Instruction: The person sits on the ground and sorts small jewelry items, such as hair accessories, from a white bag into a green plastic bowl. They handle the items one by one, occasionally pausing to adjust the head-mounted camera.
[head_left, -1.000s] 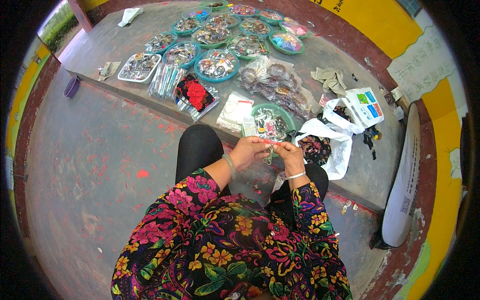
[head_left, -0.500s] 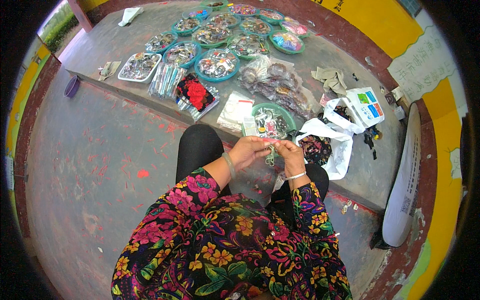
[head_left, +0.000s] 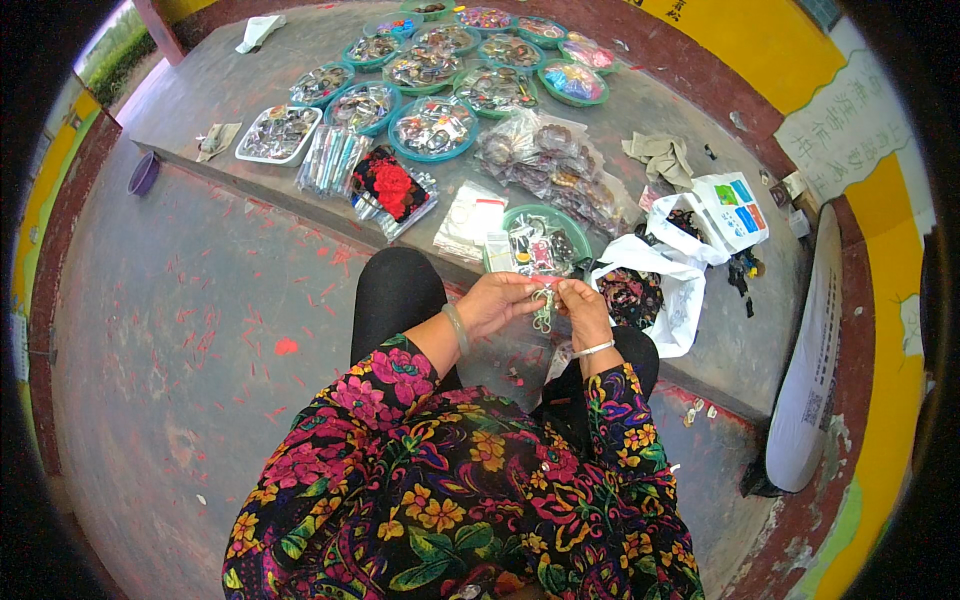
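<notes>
Right hand (head_left: pixel 588 315) has edged slightly away from the left hand (head_left: pixel 500 303) since the earlier frames, so more of the red strip (head_left: pixel 543 281) shows between them; the left has hardly shifted. Beyond both hands spreads a raised concrete ledge (head_left: pixel 725 345), and on it, just past the fingertips, sits a green basin (head_left: pixel 583 240) heaped with small packets. Near the right hand, on its outer side, lies a white bag (head_left: pixel 685 332) with dark flowered fabric in its mouth. Both hands are nearly closed, thumb against forefinger, each pinching one end of the red strip; the other fingers curl loosely, and whether they touch anything cannot be told. Held level between the two pinches, the strip looks thin, light and pliable, likely to crease rather than break, and perhaps slick enough to slide under a loose touch; its ends seem the natural place to take hold. Smallest are the pale loops (head_left: pixel 542 316) hanging below it in the gap between the hands, apparently soft, nearly weightless and apt to swing or tangle, so best left free of the fingers. How they join the strip is too small to tell.
</notes>
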